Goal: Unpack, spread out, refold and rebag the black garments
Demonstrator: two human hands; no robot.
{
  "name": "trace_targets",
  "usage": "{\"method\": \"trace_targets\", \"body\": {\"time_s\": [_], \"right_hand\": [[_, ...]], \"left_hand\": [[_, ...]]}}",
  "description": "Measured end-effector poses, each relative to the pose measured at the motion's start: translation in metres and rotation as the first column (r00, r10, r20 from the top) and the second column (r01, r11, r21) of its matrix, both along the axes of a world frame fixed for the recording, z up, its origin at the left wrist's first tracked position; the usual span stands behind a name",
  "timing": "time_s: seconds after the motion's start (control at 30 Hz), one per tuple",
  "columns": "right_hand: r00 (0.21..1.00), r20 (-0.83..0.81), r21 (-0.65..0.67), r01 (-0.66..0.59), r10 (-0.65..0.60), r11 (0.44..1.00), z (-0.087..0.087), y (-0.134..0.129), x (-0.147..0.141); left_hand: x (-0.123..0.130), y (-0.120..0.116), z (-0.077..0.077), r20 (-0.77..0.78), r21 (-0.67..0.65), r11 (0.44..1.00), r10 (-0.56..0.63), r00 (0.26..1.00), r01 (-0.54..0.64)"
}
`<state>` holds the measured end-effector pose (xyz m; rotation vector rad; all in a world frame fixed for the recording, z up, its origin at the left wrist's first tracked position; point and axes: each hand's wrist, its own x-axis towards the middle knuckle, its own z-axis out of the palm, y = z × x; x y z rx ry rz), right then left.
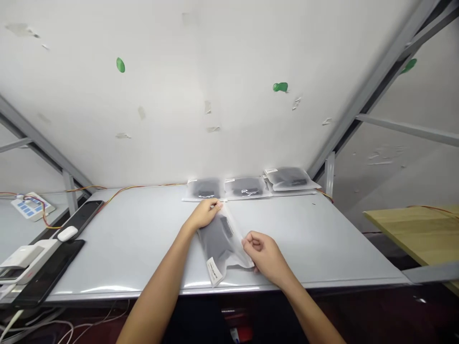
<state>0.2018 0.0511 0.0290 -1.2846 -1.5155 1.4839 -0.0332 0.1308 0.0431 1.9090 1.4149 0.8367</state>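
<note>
A frosted plastic bag [218, 241] with a dark item inside lies slanted near the table's front edge, a white label at its lower left corner. My left hand [206, 214] is closed on the bag's upper end. At the bag's right edge, my right hand [263, 253] pinches the plastic near the lower corner. Beyond my hands, along the wall, lie similar bags: one on the left [204, 188], one in the middle [247, 188], and one on the right [289, 178] resting on another flat bag.
On the grey table [143, 239], the left side holds a black phone [86, 217], a white earbud case [67, 233], a dark tablet [53, 272] and white devices [25, 263]. A power strip [33, 206] and wires are farther left. A wooden board [419, 229] stands right.
</note>
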Motion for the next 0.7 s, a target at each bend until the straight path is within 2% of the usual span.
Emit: {"method": "trace_targets", "body": {"time_s": [0.17, 0.3, 0.4, 0.5, 0.57, 0.63, 0.7], "right_hand": [[0.998, 0.007, -0.080, 0.065, -0.064, 0.995, 0.007, -0.048, 0.011], [0.998, 0.024, -0.070, 0.060, -0.059, 0.996, 0.007, -0.060, 0.015], [0.990, 0.067, 0.043, 0.124, -0.127, 0.991, 0.008, -0.048, 0.018], [0.984, 0.069, 0.168, 0.152, -0.165, 0.974, 0.013, -0.019, 0.018], [0.997, 0.072, 0.179, 0.028, -0.042, 0.983, 0.018, 0.003, 0.013], [0.992, 0.069, 0.131, -0.117, 0.108, 0.985, 0.023, 0.021, 0.006], [0.985, 0.059, 0.062, -0.163, 0.159, 0.985, 0.026, 0.032, -0.001]], "left_hand": [[0.000, -0.001, -0.002, 0.011, 0.010, 1.000, 0.007, 1.000, -0.008], [0.003, -0.003, -0.003, 0.025, 0.011, 1.000, -0.007, 1.000, 0.007], [0.005, -0.002, -0.003, 0.047, 0.010, 1.000, -0.007, 0.999, 0.007], [0.009, -0.003, -0.003, 0.074, -0.005, 0.999, -0.034, 0.997, 0.034], [0.012, -0.004, -0.002, 0.086, -0.018, 0.998, -0.055, 0.995, 0.057], [0.015, -0.006, -0.002, 0.093, -0.024, 0.997, -0.064, 0.994, 0.067], [0.016, -0.008, -0.001, 0.095, -0.024, 0.998, -0.062, 0.994, 0.065]]}}
